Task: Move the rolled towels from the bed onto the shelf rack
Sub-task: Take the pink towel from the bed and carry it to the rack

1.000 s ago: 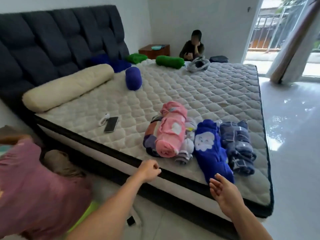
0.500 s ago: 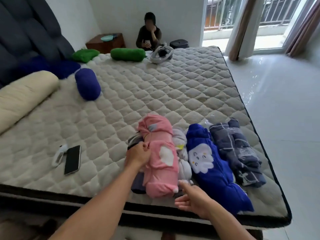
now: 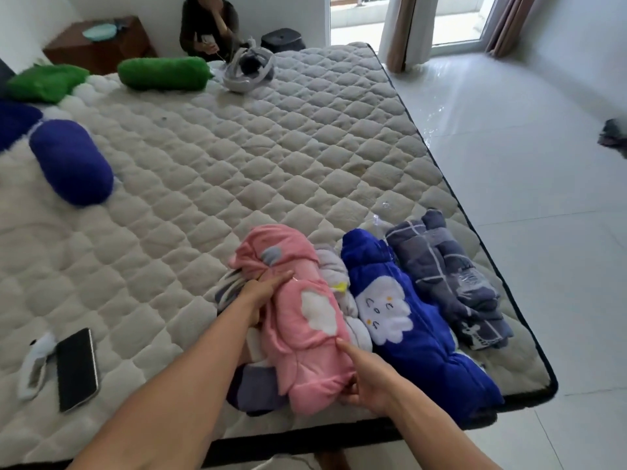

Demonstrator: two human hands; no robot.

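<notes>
Both hands have closed in on the pink rolled towel since half a second ago, when the right one hung short of it. Lower left of the frame, a phone lies on the bed, well apart from the work. At lower centre the left hand presses its grip against the pink roll's left flank, fingers curled along the side, thumb hidden. The right hand cups the near end, index finger laid on top, the remaining fingers tucked under. Right of the pink roll lie a pale roll, a blue rolled towel with a white cloud face, then a grey checked roll near the bed's edge.

To lift well, I judge both palms should squeeze inward and slide beneath, so the roll stays wound and the dark striped roll under it stays put.

No shelf rack shows anywhere. How far the left fingers reach beneath the pink roll cannot be made out.
</notes>
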